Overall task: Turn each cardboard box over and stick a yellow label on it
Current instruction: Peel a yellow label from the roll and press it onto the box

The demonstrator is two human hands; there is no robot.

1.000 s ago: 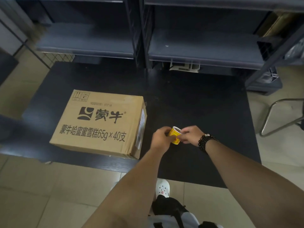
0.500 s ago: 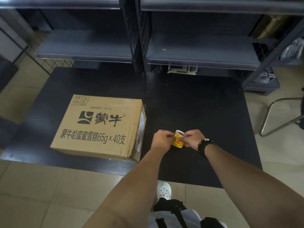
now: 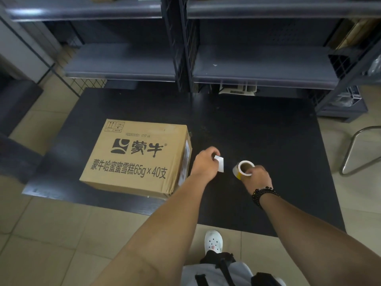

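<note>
The left hand (image 3: 204, 164) pinches a small label (image 3: 219, 165) between thumb and fingertips; only its pale underside shows (the yellow face is hidden). The right hand (image 3: 255, 178) curls its fingers around a label roll (image 3: 241, 169), low over the black table (image 3: 257, 131). The cardboard box (image 3: 137, 156) sits on the table just left of the left hand, printed face up.
</note>
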